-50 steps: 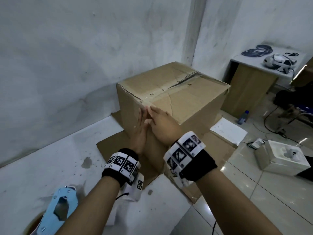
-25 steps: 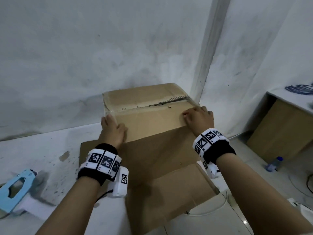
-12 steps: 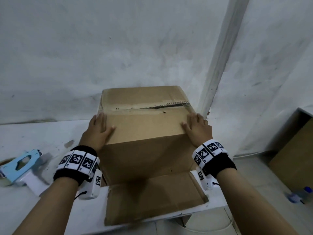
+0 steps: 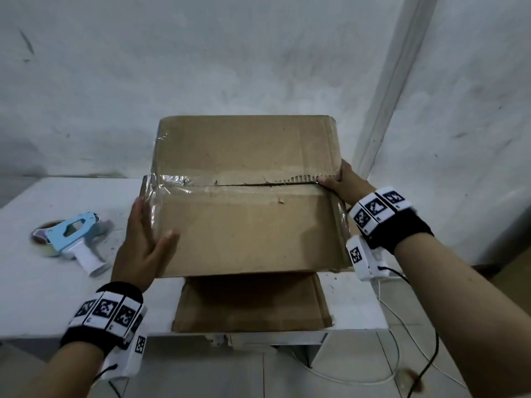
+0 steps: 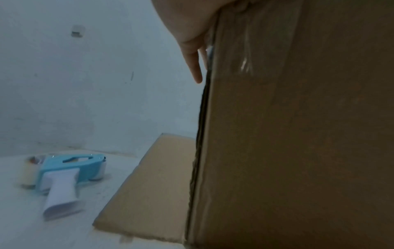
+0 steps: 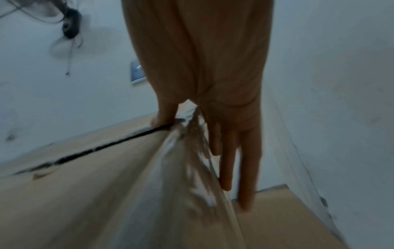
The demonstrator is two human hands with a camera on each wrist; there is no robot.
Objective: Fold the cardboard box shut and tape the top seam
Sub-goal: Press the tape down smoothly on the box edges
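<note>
Fingers (image 4: 138,214) flat on cardboard box (image 4: 247,225), flaps closed

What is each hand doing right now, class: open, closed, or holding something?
Left hand: open, flat against the left side of the cardboard box.
Right hand: open, fingers straight down the box's right side, thumb on top by the seam.

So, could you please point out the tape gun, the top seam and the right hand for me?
tape gun (image 4: 75,236): head view, on its blue body.
top seam (image 4: 258,185): head view, on the dark gap between the flaps.
right hand (image 4: 343,186): head view, on the back of the hand at the box's right edge.
</note>
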